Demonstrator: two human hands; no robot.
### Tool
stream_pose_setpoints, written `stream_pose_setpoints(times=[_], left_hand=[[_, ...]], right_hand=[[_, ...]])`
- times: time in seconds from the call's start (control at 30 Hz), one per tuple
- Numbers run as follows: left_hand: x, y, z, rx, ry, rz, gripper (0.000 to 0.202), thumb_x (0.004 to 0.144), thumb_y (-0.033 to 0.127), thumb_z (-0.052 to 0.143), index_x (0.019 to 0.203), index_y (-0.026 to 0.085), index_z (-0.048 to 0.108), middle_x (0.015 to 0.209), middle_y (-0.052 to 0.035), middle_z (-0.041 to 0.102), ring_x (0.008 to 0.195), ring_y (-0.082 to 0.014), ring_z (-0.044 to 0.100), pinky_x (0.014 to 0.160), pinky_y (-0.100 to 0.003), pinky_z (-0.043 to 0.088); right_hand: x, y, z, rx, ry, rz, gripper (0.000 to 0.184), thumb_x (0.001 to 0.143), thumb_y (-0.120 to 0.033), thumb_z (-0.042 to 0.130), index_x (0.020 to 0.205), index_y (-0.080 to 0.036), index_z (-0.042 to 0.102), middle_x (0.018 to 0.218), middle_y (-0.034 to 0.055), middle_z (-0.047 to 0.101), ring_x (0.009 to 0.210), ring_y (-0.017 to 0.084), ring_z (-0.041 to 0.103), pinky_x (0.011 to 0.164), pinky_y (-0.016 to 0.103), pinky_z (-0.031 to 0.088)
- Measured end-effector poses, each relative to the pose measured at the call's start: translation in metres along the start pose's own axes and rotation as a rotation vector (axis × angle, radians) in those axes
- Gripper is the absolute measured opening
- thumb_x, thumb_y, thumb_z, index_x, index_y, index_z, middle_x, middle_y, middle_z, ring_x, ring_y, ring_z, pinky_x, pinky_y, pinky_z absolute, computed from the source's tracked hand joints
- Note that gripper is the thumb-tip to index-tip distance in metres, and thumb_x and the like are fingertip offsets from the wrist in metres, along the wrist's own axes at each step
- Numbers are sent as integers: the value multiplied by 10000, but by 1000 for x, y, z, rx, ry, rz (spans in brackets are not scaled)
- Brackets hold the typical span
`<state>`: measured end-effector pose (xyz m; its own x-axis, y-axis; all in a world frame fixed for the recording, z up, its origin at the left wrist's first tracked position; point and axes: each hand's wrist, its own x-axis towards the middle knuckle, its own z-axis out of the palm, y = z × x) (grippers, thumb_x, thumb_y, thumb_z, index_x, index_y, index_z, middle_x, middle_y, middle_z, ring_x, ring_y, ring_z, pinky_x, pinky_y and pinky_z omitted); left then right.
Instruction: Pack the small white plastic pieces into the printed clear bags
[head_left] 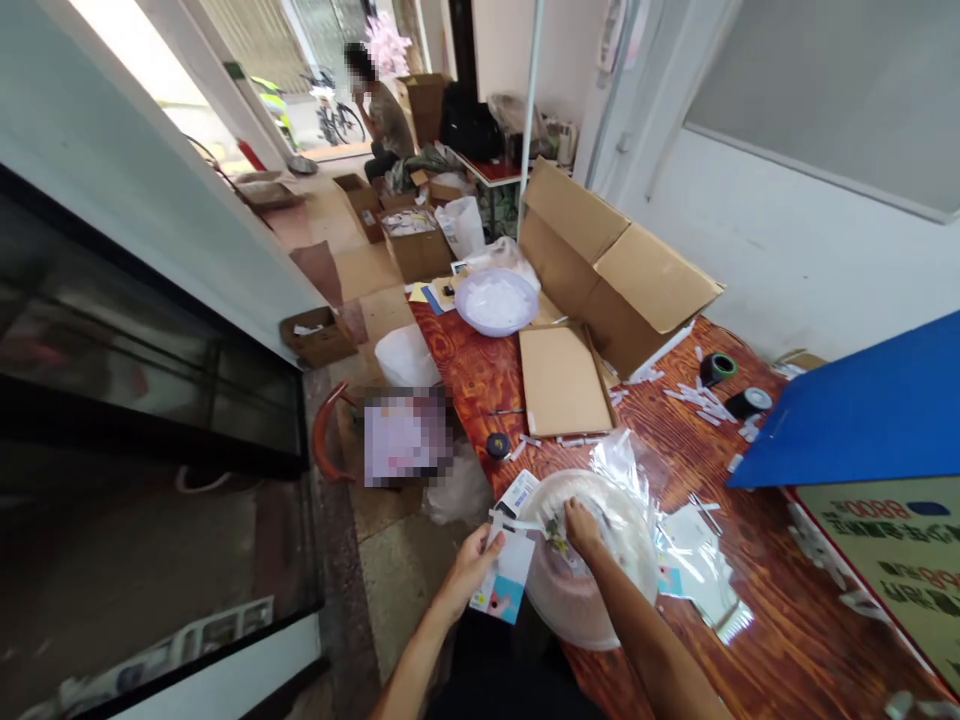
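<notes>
My left hand (472,565) grips a printed card (507,565) with a small white strip across it, held just off the near left corner of the red wooden table (757,600). My right hand (581,527) reaches into a pink basin (577,610) at the table's near edge, its fingers closed on a small greenish item among white pieces. Clear plastic bags (697,565) lie crumpled beside the basin on the right.
An open cardboard box (615,265) and a flat cardboard sheet (562,380) sit mid-table, behind them a white bowl (496,300). Tape rolls (718,368) and scattered white strips lie right. A blue board (862,415) overhangs the right side. A person sits far back among boxes.
</notes>
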<state>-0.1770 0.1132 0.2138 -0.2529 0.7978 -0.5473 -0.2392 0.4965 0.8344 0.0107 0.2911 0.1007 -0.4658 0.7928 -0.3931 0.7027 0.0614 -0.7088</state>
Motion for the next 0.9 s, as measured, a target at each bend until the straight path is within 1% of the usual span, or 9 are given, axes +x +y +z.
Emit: stream_pose_setpoints(times=[0.07, 0.17, 0.27, 0.33, 0.4, 0.53, 0.6, 0.73, 0.9], left_hand=[[-3, -3, -9, -61, 32, -13, 787, 718, 794, 654, 1149, 139, 589, 1001, -109, 711, 868, -231, 660, 711, -285, 510], [-4, -4, -15, -92, 56, -20, 806, 615, 659, 834, 1181, 142, 583, 1065, -118, 716, 935, -254, 669, 762, -297, 526], [1, -1, -12, -39, 16, -21, 746, 601, 574, 870, 1149, 136, 613, 1066, -98, 716, 925, -240, 663, 762, -285, 524], [6, 4, -4, -11, -50, -25, 683, 608, 531, 872, 1106, 126, 637, 1020, -81, 718, 882, -221, 657, 744, -273, 514], [13, 10, 8, 26, -134, -31, 631, 608, 484, 874, 1074, 119, 655, 978, -71, 720, 841, -210, 652, 722, -266, 504], [27, 28, 38, 119, -334, -30, 569, 618, 404, 860, 1076, 118, 679, 999, -77, 734, 853, -225, 662, 734, -279, 503], [33, 38, 54, 185, -417, -16, 543, 633, 376, 843, 1085, 117, 687, 1019, -83, 737, 873, -236, 662, 742, -288, 501], [42, 56, 88, 316, -565, 34, 543, 673, 384, 818, 1133, 131, 679, 1096, -85, 728, 939, -245, 651, 804, -302, 498], [45, 73, 129, 455, -839, 62, 549, 708, 505, 793, 1099, 133, 699, 1057, -76, 733, 936, -247, 650, 839, -314, 497]], right_hand=[[2, 7, 8, 49, 21, 53, 155, 651, -211, 706, 793, -183, 651, 892, 171, 675, 927, 331, 625, 813, 416, 438], [-4, 12, 15, 187, 58, 122, 190, 656, -247, 689, 829, -191, 630, 790, 133, 638, 863, 329, 635, 782, 428, 448], [-15, 6, 9, 362, 82, 163, 381, 719, -384, 652, 1030, -171, 594, 705, 51, 601, 745, 283, 638, 697, 397, 481], [-28, -5, -2, 486, 101, 154, 520, 775, -481, 609, 1188, -176, 522, 721, 14, 616, 705, 240, 642, 662, 359, 501], [-47, -20, -18, 685, 102, 120, 567, 792, -513, 633, 1243, -207, 475, 755, -6, 643, 692, 198, 644, 648, 314, 507], [-90, -43, -54, 1076, 65, 81, 511, 711, -409, 795, 1103, -214, 533, 678, -40, 635, 576, 134, 579, 558, 238, 454], [-108, -42, -68, 1147, 122, 99, 476, 682, -387, 826, 1025, -214, 544, 633, -52, 622, 534, 122, 555, 524, 222, 429], [-136, -23, -86, 1241, 278, 87, 492, 648, -430, 856, 962, -215, 545, 605, -45, 628, 508, 135, 565, 498, 224, 417], [-173, -10, -101, 1158, 400, 68, 483, 596, -470, 894, 887, -174, 647, 683, -13, 657, 572, 136, 573, 558, 246, 433]])
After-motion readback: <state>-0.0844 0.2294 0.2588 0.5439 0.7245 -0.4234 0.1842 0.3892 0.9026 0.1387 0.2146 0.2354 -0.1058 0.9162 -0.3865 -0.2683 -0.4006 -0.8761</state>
